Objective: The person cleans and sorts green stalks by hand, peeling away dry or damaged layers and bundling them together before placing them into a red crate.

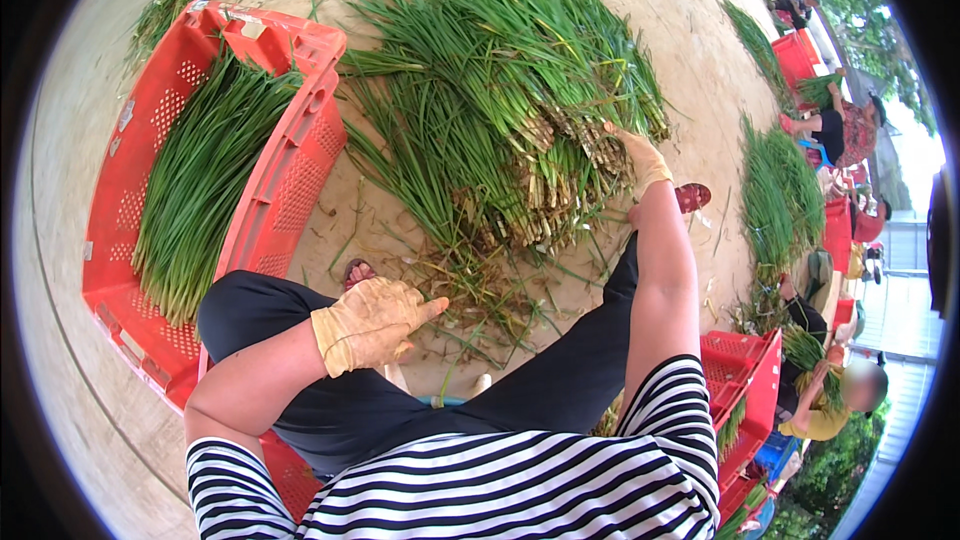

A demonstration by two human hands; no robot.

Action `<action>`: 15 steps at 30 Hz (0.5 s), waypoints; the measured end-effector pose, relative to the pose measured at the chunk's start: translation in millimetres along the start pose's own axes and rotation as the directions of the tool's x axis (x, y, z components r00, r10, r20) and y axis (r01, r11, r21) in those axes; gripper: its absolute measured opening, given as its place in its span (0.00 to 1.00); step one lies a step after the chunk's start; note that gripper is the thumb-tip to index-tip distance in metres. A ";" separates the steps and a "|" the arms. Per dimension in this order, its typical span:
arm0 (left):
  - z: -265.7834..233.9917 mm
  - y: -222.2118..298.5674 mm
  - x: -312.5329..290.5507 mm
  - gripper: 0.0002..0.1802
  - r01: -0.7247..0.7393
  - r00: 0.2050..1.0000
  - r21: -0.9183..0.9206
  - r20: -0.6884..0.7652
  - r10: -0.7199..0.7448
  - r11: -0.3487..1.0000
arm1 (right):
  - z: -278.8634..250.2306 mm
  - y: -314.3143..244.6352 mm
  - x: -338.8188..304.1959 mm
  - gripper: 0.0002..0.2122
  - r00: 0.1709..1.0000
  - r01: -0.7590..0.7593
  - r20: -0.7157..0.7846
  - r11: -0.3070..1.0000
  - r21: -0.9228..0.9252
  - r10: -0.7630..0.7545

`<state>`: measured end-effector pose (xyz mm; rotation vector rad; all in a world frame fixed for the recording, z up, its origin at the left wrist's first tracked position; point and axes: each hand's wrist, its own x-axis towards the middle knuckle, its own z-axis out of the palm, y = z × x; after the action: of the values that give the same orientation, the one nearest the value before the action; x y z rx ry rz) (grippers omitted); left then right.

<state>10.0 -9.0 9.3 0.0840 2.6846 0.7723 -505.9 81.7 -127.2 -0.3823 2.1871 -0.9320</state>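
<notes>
the left gloved hand (375, 325) hangs above the left knee, half-spread, its forefinger stretched out apart from the thumb. the right gloved hand (642, 158) reaches to the root ends of the pile of green stalks (500, 80); its fingertips are hard to make out, so i cannot tell whether they pinch any. the pile lies on the floor (700, 70) ahead, roots toward the person, beside a red crate (268, 190) holding more stalks (205, 190). loose scraps (485, 305) litter the ground between the feet.
</notes>
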 end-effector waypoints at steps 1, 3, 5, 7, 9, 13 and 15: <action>0.8 0.9 -0.3 0.37 0.011 1.000 -0.002 0.011 -0.011 1.000 | -1.4 -4.4 -3.5 0.26 1.000 0.011 0.028 1.000 -0.025 -0.010; 3.1 3.3 -1.6 0.36 0.038 0.999 -0.010 0.029 -0.037 0.999 | 3.9 -30.3 -19.4 0.28 0.997 0.062 0.055 0.987 -0.147 -0.054; 5.0 1.7 -0.7 0.36 0.018 1.000 0.007 0.011 -0.018 1.000 | -2.0 -44.2 -27.1 0.29 0.989 0.130 -0.020 0.934 -0.332 -0.144; 0.7 -0.3 2.2 0.36 -0.004 1.000 0.035 0.019 0.003 0.999 | -17.0 -45.8 -16.7 0.30 0.957 0.159 -0.133 0.846 -0.509 -0.260; 1.3 2.2 0.0 0.37 0.038 0.999 0.040 0.033 -0.039 0.998 | -1.6 -78.6 -38.5 0.29 0.950 0.159 -0.109 0.757 -0.633 -0.291; 0.5 2.7 0.5 0.37 0.041 0.999 0.041 0.029 -0.042 0.998 | 13.8 -94.2 -64.6 0.28 0.848 0.164 -0.248 0.676 -0.718 -0.469; -0.6 2.4 1.9 0.37 0.030 0.999 0.042 0.030 -0.031 0.999 | 19.7 -89.1 -64.7 0.35 0.950 0.163 -0.083 0.708 -0.687 -0.300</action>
<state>8.0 -7.0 10.5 0.0646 2.6675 0.7001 -447.3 42.8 -40.2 -0.9718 2.6565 -0.2450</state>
